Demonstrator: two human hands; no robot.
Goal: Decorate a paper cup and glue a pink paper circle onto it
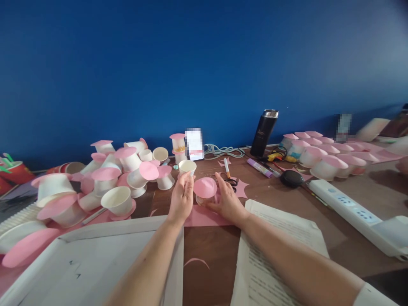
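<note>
In front of me a paper cup topped with a pink paper disc (205,188) stands between my hands, on a pink sheet (207,216). My left hand (181,197) is raised at the disc's left side, its fingers pointing up and partly overlapping one another. On the right, my right hand (228,199) has its fingers stretched out and apart. Its thumb reaches to the lower part of the cup; whether it touches is unclear. Just behind my left fingers is an upright white paper cup (187,166), its lower part hidden.
Several disc-topped cups (127,158) crowd the left; more stand in rows (328,165) at right. Scissors (232,182), a glue stick (259,168), a black flask (264,132), a power strip (347,208) and a printed sheet (283,246) are also on the table.
</note>
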